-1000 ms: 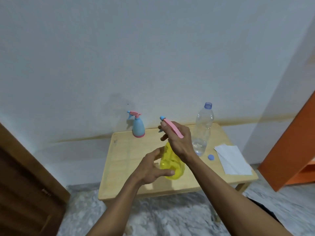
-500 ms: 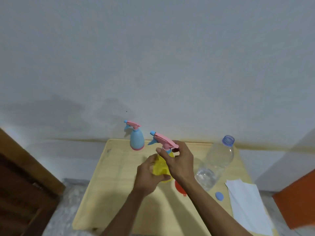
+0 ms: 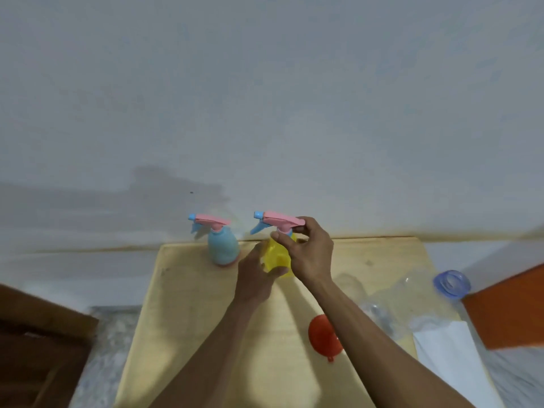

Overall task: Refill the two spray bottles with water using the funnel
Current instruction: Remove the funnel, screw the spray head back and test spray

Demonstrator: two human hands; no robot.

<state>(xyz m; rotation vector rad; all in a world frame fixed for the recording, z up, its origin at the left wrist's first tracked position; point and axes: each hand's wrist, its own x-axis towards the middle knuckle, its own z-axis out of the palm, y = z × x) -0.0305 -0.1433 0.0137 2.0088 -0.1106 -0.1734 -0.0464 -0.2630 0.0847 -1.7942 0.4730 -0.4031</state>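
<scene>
Dark brown wood, a door or cabinet panel (image 3: 41,348), fills the corner left of the pale wooden table (image 3: 188,334), with speckled grey floor (image 3: 109,348) between them. Against the white wall (image 3: 265,98), at the table's far left edge, a light blue spray bottle (image 3: 222,245) stands upright with its pink trigger head screwed on and its blue nozzle pointing left. No label or writing can be read on it.

Just right of it, near the table's far edge, the yellow spray bottle (image 3: 276,257) is held upright between both hands. The left hand (image 3: 256,278) is wrapped around the yellow body, thumb across the front, clenched on it. The right hand (image 3: 309,254) grips the neck just under the pink trigger head (image 3: 279,220), fingertips pinching the collar and the rear of the head; whether the head is seated or lifted off the neck I cannot tell. This bottle also bears no legible print.

Nearer the table's front, partly hidden by the right forearm, the red-orange funnel (image 3: 322,337) lies on the wood. At the table's right side stands a clear plastic water bottle (image 3: 412,304), blurred, with a blue ring at its open mouth. White paper (image 3: 447,357) lies at the table's right front corner. An orange panel (image 3: 509,313) stands beyond the table's right edge.
</scene>
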